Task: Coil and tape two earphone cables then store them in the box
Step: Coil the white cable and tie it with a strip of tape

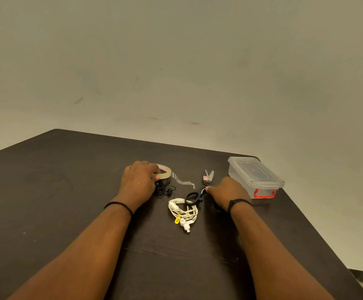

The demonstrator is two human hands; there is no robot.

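Note:
My left hand (139,180) grips a roll of clear tape (165,171) on the dark table, with a loose strip of tape (183,181) trailing to the right. A black earphone cable (164,189) lies bunched just under that hand and roll. A coiled white earphone cable (182,210) with a yellow tag lies nearer to me, between my arms. My right hand (228,191) holds the black handles of the scissors (200,191), whose blades point away from me. The clear plastic box (255,176) with a red latch stands at the right, lid on.
The dark table (68,191) ends at a far edge against a pale wall and at a right edge just beyond the box. Bare tabletop stretches to the left of my left arm.

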